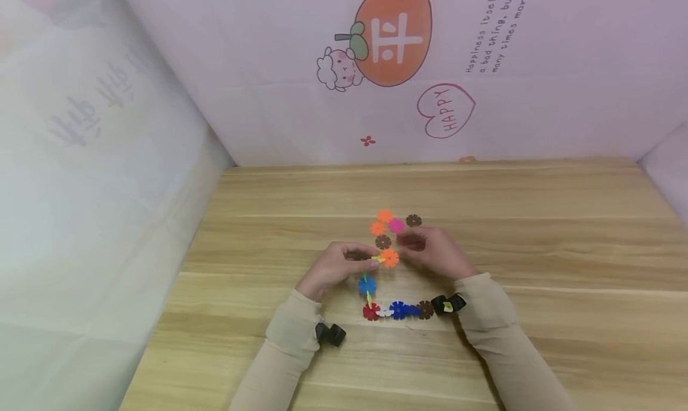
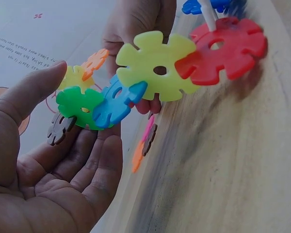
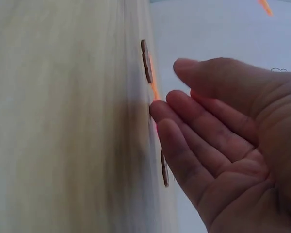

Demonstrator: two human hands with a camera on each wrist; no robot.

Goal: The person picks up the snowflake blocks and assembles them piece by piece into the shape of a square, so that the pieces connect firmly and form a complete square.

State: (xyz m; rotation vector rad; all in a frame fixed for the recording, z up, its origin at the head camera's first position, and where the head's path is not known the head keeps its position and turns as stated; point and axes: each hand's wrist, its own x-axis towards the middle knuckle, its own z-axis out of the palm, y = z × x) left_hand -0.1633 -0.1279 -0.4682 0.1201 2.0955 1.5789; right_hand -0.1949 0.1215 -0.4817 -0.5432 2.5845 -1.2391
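Note:
My left hand [image 1: 335,264] pinches a chain of notched plastic discs near its upper end. In the left wrist view the thumb lies at a yellow disc [image 2: 73,79], with an orange disc [image 2: 95,63] slotted beyond it. A green disc [image 2: 80,104], a light blue disc [image 2: 119,99] and another yellow disc [image 2: 155,65] lead to a red disc [image 2: 228,51]. A brown disc [image 2: 59,130] shows by the left fingers. My right hand [image 1: 432,252], fingers loosely bent and holding nothing, hovers beside the orange end, close to a loose pink disc [image 1: 396,225].
From the red corner, the chain runs right through white [image 1: 384,312] and dark blue discs [image 1: 398,310] to a brown disc [image 1: 425,309]. Loose orange discs [image 1: 377,227] and brown discs [image 1: 413,220] lie beyond the hands. A printed cloth [image 1: 290,118] stands behind the wooden table [image 1: 564,238].

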